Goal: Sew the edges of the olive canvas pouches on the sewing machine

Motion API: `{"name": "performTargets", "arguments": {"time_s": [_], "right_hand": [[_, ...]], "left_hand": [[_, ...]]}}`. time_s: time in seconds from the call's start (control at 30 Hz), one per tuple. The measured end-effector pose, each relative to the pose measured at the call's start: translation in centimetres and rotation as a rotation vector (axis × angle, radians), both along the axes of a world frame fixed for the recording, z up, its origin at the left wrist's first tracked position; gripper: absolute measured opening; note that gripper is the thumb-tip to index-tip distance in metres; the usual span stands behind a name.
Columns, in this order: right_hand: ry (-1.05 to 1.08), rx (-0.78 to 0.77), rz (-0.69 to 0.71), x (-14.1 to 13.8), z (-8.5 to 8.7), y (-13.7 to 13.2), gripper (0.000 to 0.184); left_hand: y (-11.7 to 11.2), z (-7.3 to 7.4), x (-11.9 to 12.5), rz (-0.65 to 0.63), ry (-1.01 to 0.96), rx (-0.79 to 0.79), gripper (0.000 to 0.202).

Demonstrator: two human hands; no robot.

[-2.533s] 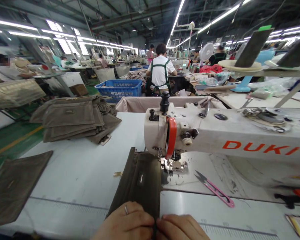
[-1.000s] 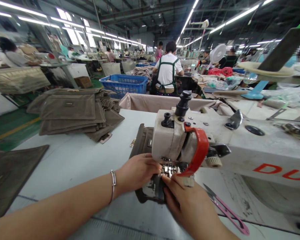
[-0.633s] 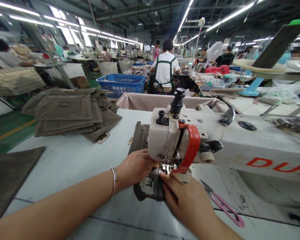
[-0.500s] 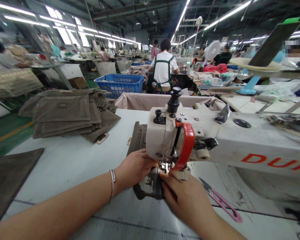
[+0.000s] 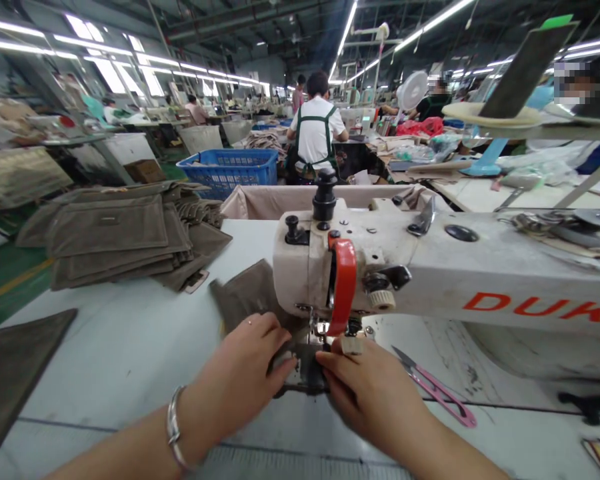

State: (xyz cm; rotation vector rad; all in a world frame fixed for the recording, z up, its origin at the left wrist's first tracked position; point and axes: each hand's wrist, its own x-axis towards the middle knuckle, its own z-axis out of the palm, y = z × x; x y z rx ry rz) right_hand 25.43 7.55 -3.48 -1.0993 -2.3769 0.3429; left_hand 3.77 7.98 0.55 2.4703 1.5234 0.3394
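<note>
A grey-brown fabric piece [image 5: 253, 293] lies under the head of a white sewing machine [image 5: 410, 247], its near part dark below the needle. Bent over this cloth just left of the presser foot [image 5: 323, 328], my left hand [image 5: 247, 367] grips it, the thumb apart from the fingers. My right hand [image 5: 367, 377] is closed on the cloth's near right edge, thumb and fingertips close to the needle. The machine's red guard [image 5: 343, 287] stands above that hand. Part of the fabric is hidden behind the machine head and my fingers.
Pink-handled thread snips [image 5: 443, 397] lie right of my right hand. A stack of brown fabric panels [image 5: 115, 233] sits at the left, another panel [image 5: 17, 373] nearer. Behind the machine are a cloth-lined bin [image 5: 265, 200], a blue basket [image 5: 230, 170] and a seated co-worker [image 5: 317, 130].
The fabric piece has swung round, its far part now lying out to the left of the machine head. My left hand has shifted left, away from the needle; the right hand stays near it.
</note>
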Motion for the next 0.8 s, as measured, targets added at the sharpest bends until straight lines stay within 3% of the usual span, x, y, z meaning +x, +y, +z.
{"name": "performTargets", "arguments": {"time_s": [0.13, 0.23, 0.4, 0.63, 0.8], "right_hand": [[0.015, -0.003, 0.094, 0.7, 0.6, -0.1, 0.033], [-0.034, -0.013, 0.132, 1.1, 1.1, -0.3, 0.032], [-0.066, -0.017, 0.193, 1.0, 1.5, -0.5, 0.031], [-0.049, -0.062, 0.163, 0.7, 1.4, -0.6, 0.033], [-0.047, 0.003, 0.126, 1.0, 0.5, -0.5, 0.038]], "left_hand": [[-2.4, 0.6, 0.3, -0.094, -0.100, -0.183, 0.015], [-2.9, 0.6, 0.5, -0.138, -0.093, -0.109, 0.018], [-2.7, 0.0, 0.3, -0.189, -0.025, -0.050, 0.041], [-3.9, -0.5, 1.1, -0.286, 0.078, 0.027, 0.049], [-4.3, -0.8, 1.2, -0.213, -0.086, 0.015, 0.029]]}}
